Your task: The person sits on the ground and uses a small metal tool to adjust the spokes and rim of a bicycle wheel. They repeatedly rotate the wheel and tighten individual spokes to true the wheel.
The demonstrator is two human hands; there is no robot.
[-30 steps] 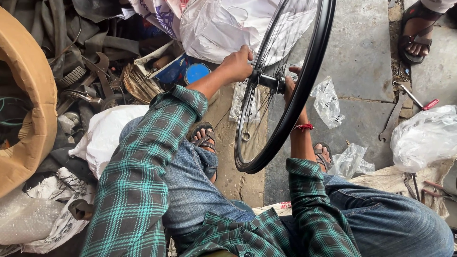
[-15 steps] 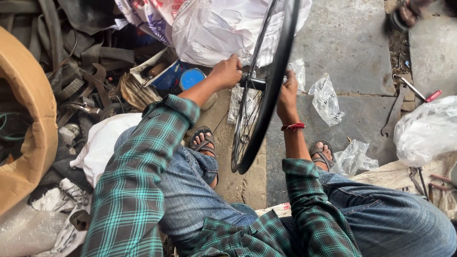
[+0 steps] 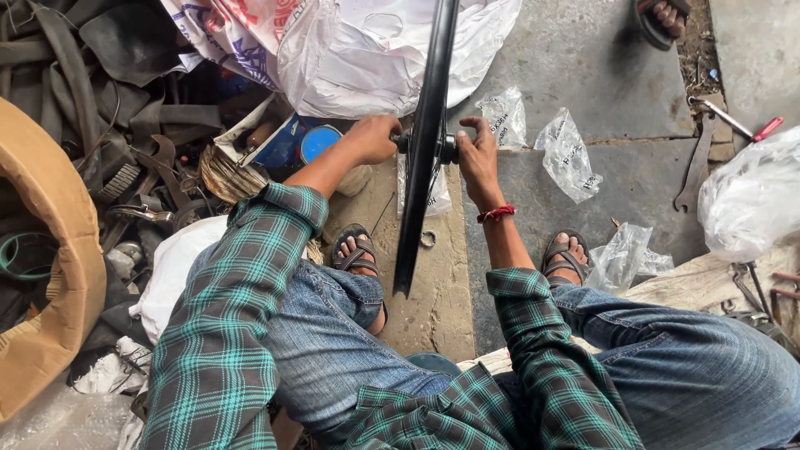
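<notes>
Far out to the left of the grip lies a heap of old black rubber tubes [image 3: 92, 75] beside a curved piece of brown cardboard [image 3: 50, 275]. Nearer in, just left of the left hand, sits a small open box [image 3: 271, 142] with a blue round lid [image 3: 321, 142] against it. The left hand [image 3: 371, 137] is closed around the left end of the axle, fingers wrapped tight on it. Between the two hands stands the bicycle wheel [image 3: 425, 142], its black rim seen edge-on and upright, held above the stone floor [image 3: 617, 183] and running from the top of the view down to a point between the person's sandalled feet. The right hand [image 3: 477, 158] grips the right end of the axle, fingers curled on it, a red thread [image 3: 497, 214] at the wrist. Behind the grip bulges a large white plastic sack [image 3: 367, 50]. Right of the right hand lie small clear plastic bags [image 3: 571, 154], and farther right a spanner [image 3: 693, 171] rests on the floor
</notes>
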